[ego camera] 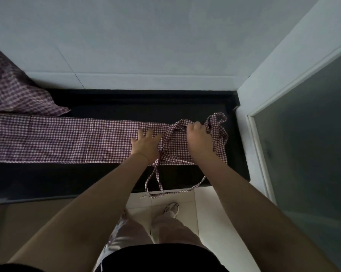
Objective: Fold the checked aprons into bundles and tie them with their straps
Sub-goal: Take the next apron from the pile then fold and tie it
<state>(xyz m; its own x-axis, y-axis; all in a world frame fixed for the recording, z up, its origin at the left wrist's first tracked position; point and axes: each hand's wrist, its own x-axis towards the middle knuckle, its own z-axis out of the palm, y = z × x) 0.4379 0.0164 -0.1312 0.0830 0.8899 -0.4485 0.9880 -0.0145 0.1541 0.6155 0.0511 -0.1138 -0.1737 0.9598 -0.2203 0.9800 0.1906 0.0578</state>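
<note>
A purple-and-white checked apron (67,138) lies folded into a long narrow strip across the dark counter (87,179). My left hand (146,143) presses flat on the strip with its fingers spread. Just to the right, my right hand (198,139) grips the bunched top end of the apron, fingers curled into the fabric. Loops of strap (218,122) lie bunched beside that hand. Two thin straps (155,183) hang over the counter's front edge toward the floor.
More checked aprons (14,89) are heaped at the back left of the counter. A white tiled wall (146,46) stands behind, and a frosted glass door (307,134) closes off the right side. My legs and one shoe (172,209) stand on pale floor tiles.
</note>
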